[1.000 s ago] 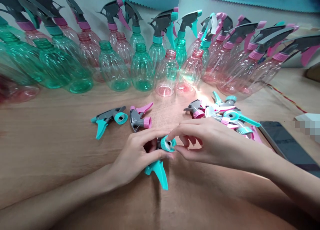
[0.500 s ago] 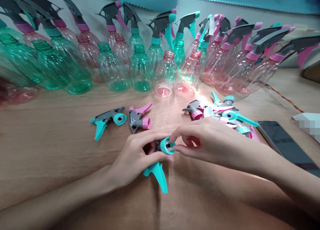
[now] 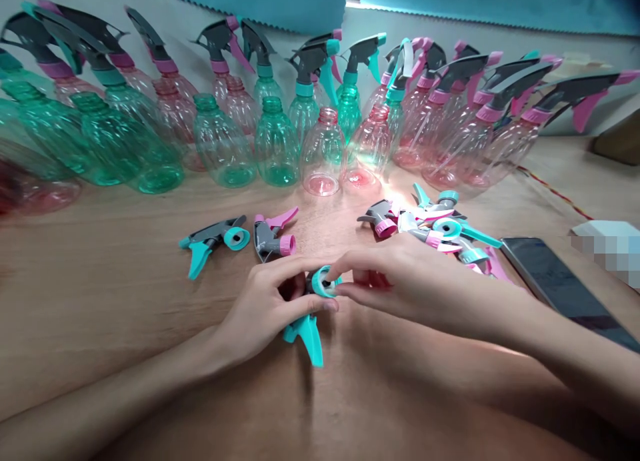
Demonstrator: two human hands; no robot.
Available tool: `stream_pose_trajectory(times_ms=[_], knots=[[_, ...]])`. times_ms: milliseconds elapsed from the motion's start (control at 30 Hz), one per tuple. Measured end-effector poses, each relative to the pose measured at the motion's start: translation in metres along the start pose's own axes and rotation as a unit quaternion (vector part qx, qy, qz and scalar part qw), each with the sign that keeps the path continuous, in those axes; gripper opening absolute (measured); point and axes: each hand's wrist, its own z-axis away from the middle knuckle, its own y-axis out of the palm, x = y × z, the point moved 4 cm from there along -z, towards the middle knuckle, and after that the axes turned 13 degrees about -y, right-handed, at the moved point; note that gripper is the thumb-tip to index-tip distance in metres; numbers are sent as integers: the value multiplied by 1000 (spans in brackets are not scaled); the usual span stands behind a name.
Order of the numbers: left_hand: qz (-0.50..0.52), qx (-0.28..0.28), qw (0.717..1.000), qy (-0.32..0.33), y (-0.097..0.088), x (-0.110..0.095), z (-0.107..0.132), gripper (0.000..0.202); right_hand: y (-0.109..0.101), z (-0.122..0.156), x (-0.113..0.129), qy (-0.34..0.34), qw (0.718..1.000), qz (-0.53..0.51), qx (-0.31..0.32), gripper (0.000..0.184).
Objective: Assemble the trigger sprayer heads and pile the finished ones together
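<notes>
My left hand (image 3: pixel 265 307) grips a teal and grey spray trigger head (image 3: pixel 307 331) low over the wooden table (image 3: pixel 125 294), its teal lever pointing down toward me. My right hand (image 3: pixel 400 284) pinches at the teal screw collar (image 3: pixel 324 282) of that same trigger head with thumb and forefinger. What the fingertips press there is too small to make out. A loose teal trigger head (image 3: pixel 213 241) and a pink one (image 3: pixel 273 237) lie just beyond my left hand.
A pile of several pink and teal trigger heads (image 3: pixel 435 227) lies behind my right hand. Rows of green bottles (image 3: pixel 220 144) and pink bottles (image 3: pixel 323 154), some capped with sprayers, line the back. A dark phone (image 3: pixel 565 291) and a white box (image 3: pixel 607 237) lie at right.
Both hands have stayed on the teal trigger head, with my right fingers shifting slightly at its collar. The view has tipped a little, so everything sits a bit lower-left.
</notes>
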Motion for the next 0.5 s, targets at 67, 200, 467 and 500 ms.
stream_pose_trajectory(times_ms=[67,200,467,500], knots=[[-9,2,1000,-7,1,-2,0,30,-16,3,3,3,1000,24,17,12],[-40,10,999,-25,8,-9,-5,32,-58,17,4,20,995,71,-74,12],[3,31,999,-25,22,-56,-39,27,-93,38,3,49,979,111,-165,21],[-6,18,1000,-9,22,-65,-45,25,-94,38,4,47,978,108,-170,21]])
